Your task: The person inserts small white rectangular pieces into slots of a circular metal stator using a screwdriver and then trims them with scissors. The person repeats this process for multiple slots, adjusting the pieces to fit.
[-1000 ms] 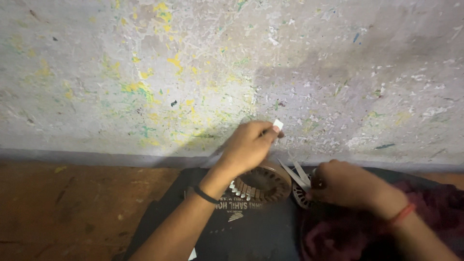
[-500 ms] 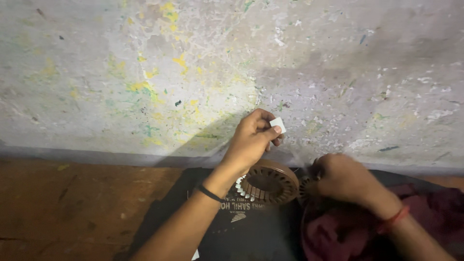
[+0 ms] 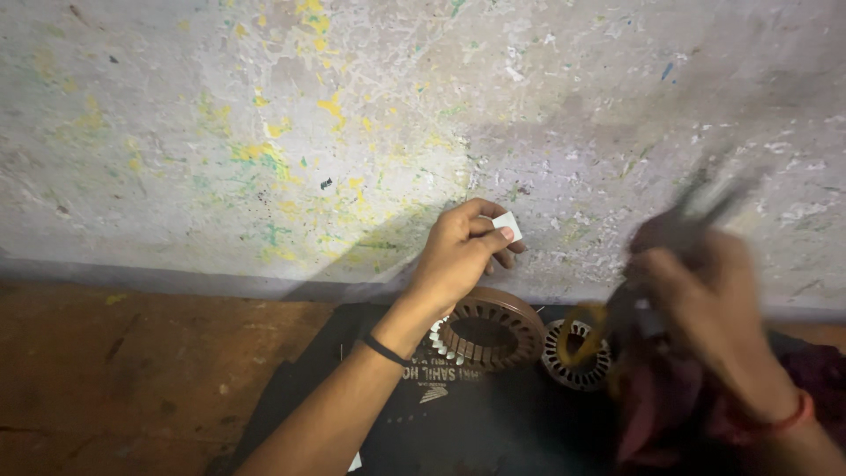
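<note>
Two slotted metal rings (image 3: 492, 328) (image 3: 577, 354), one white slip (image 3: 508, 226), two hands (image 3: 458, 256) (image 3: 705, 300) (right blurred)

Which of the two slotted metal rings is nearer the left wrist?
The larger brown slotted metal ring, just beside the left wrist; the smaller grey slotted ring sits further right, nearer the blurred right hand.

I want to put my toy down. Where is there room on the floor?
Bare brown floor lies left of the black mat, below the wall. It is crowded around the two slotted rings, between the left hand and the blurred right hand.
</note>
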